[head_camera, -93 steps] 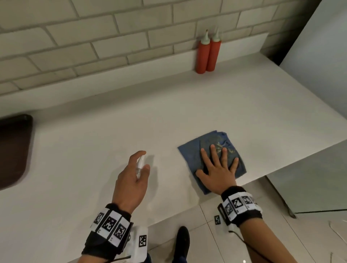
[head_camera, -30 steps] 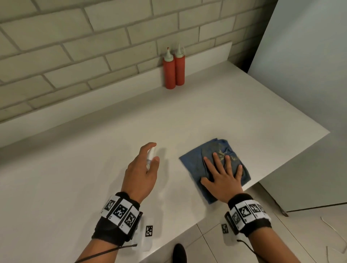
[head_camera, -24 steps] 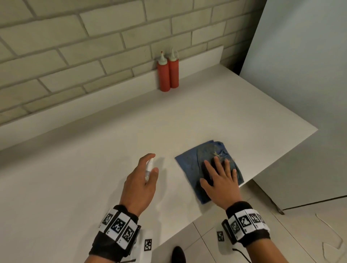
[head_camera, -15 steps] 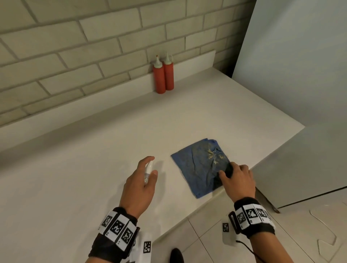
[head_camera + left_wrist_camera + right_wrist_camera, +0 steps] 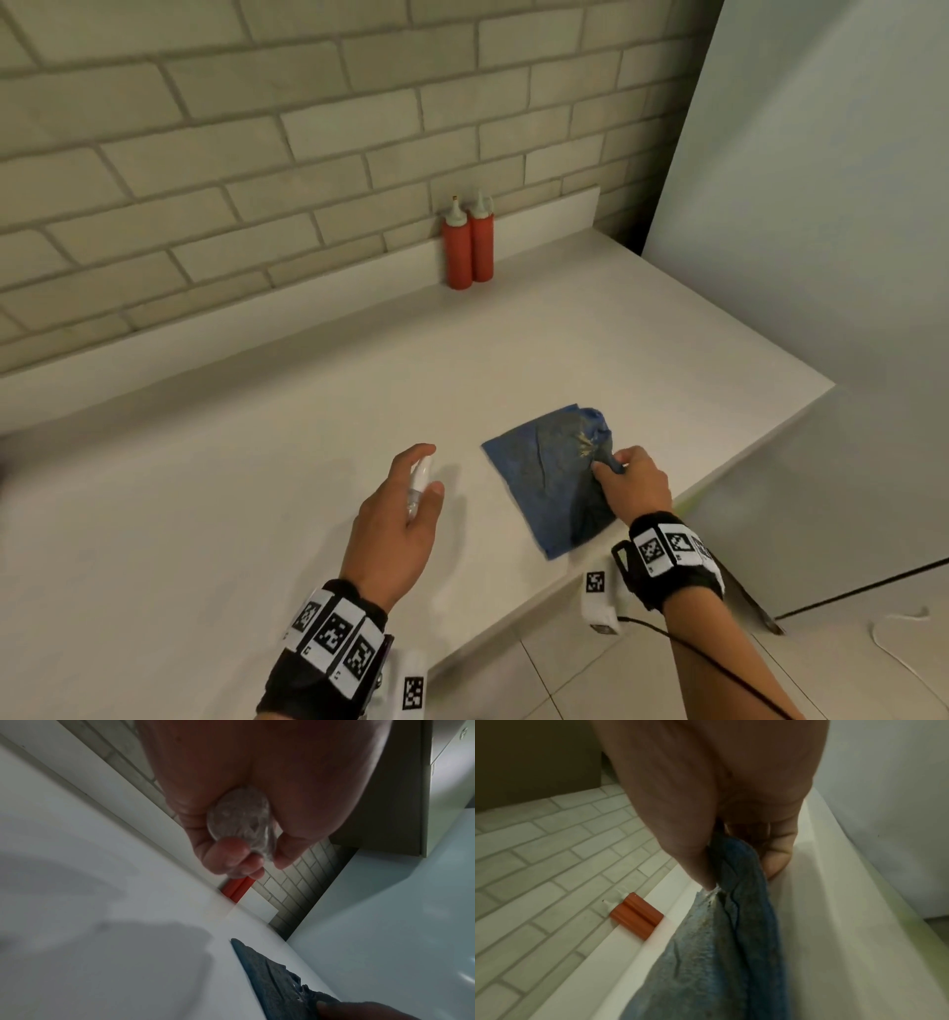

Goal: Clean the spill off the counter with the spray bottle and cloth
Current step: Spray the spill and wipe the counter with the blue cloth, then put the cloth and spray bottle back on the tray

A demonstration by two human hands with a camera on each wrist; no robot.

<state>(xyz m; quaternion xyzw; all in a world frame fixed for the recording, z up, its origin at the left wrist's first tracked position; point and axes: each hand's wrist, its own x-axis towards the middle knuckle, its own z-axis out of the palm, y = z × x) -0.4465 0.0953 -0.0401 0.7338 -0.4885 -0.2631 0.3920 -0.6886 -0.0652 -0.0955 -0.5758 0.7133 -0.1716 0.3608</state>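
A blue cloth (image 5: pixel 549 473) with a pale stain lies on the white counter (image 5: pixel 257 462) near its front right edge. My right hand (image 5: pixel 624 480) pinches the cloth's right side and lifts a fold of the cloth (image 5: pixel 731 933) between thumb and fingers. My left hand (image 5: pixel 405 509) grips a small clear spray bottle (image 5: pixel 418 480) above the counter, left of the cloth. In the left wrist view the spray bottle's (image 5: pixel 241 821) round base shows inside my curled fingers. No spill shows on the bare counter.
Two red squeeze bottles (image 5: pixel 468 246) stand at the back against the brick wall (image 5: pixel 257 154). A tall white panel (image 5: pixel 821 205) rises at the counter's right end. The counter's front edge (image 5: pixel 513 616) runs diagonally past my wrists, with tiled floor below.
My right hand went from pressing flat on the cloth to the cloth's right edge, where it now pinches and lifts a fold. The left hand keeps holding the spray bottle.
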